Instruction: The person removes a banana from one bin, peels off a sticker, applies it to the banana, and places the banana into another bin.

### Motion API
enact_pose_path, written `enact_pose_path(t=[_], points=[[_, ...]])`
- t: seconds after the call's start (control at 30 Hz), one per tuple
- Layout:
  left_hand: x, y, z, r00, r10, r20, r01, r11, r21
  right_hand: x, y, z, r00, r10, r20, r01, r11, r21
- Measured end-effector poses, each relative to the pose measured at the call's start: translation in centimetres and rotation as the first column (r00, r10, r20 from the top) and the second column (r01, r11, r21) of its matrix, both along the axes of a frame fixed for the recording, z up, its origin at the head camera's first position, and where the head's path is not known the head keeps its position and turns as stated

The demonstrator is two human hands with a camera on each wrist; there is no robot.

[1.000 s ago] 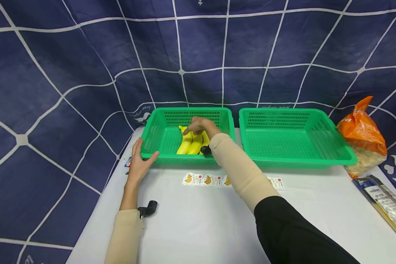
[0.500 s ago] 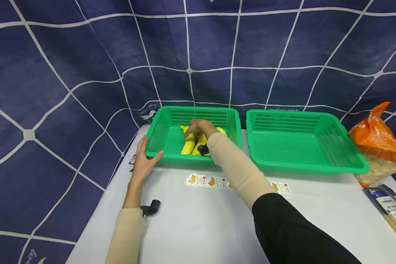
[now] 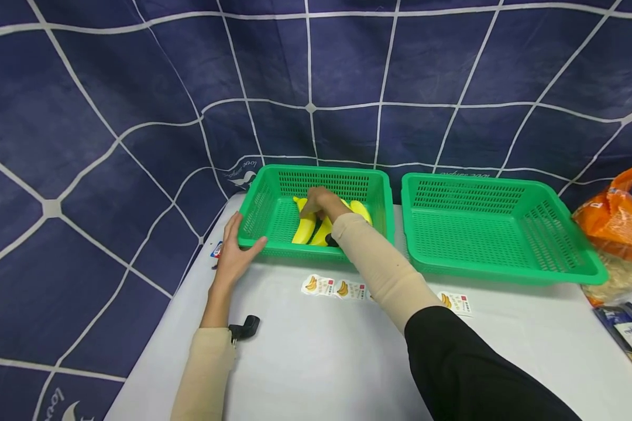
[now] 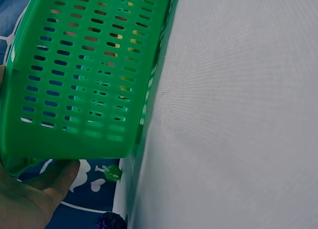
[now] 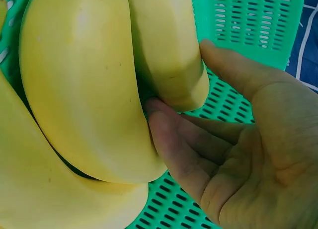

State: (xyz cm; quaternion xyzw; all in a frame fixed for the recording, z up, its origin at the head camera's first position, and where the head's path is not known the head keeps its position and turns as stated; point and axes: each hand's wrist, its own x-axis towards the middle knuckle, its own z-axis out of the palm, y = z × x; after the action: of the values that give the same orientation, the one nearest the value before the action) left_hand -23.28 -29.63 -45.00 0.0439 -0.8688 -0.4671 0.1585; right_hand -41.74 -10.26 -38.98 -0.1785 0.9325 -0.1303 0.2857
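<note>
Yellow bananas lie in the left green basket. My right hand reaches down among them. In the right wrist view, its thumb is at one side of a banana and its fingertips slip in at the other, between it and a neighbouring banana. Another banana lies at lower left of that view. My left hand holds the front left corner of the basket, thumb at the front and fingers along the left side. The basket's slotted wall fills much of the left wrist view.
A second green basket stands to the right. Banana stickers lie in a row before the baskets, partly hidden by my right sleeve. Farther right are an orange bag and a flat package. A dark blue grid cloth hangs behind.
My right hand has worked in among the bananas, which have spread apart, with one showing farther right. The left hand stays at the basket corner. The head view has shifted slightly.
</note>
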Motion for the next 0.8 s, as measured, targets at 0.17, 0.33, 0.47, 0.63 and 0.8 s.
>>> enact_pose_path(t=[0.17,0.33,0.47,0.63,0.8], points=[[0.1,-0.1,0.0,1.0,0.002,-0.002,-0.002,1.0,0.005,0.1,-0.4,-0.1,0.999,0.004,-0.034,-0.004,1.0,0.01],[0.1,-0.1,-0.2,1.0,-0.001,0.01,0.001,1.0,-0.002,0.2,-0.5,-0.3,0.998,-0.05,0.049,0.052,0.998,-0.042],[0.0,0.0,-0.1,1.0,-0.005,0.0,0.005,1.0,0.004,-0.2,-0.4,-0.6,0.978,-0.121,0.169,0.146,0.979,-0.143],[-0.1,-0.1,-0.1,1.0,-0.002,-0.006,0.002,1.0,0.005,-1.0,-0.1,-0.7,0.928,-0.197,0.315,0.268,0.943,-0.2],[-0.1,-0.2,-0.1,1.0,-0.003,-0.004,0.003,1.0,0.003,-0.8,0.2,-0.3,0.93,-0.221,0.293,0.289,0.933,-0.214]])
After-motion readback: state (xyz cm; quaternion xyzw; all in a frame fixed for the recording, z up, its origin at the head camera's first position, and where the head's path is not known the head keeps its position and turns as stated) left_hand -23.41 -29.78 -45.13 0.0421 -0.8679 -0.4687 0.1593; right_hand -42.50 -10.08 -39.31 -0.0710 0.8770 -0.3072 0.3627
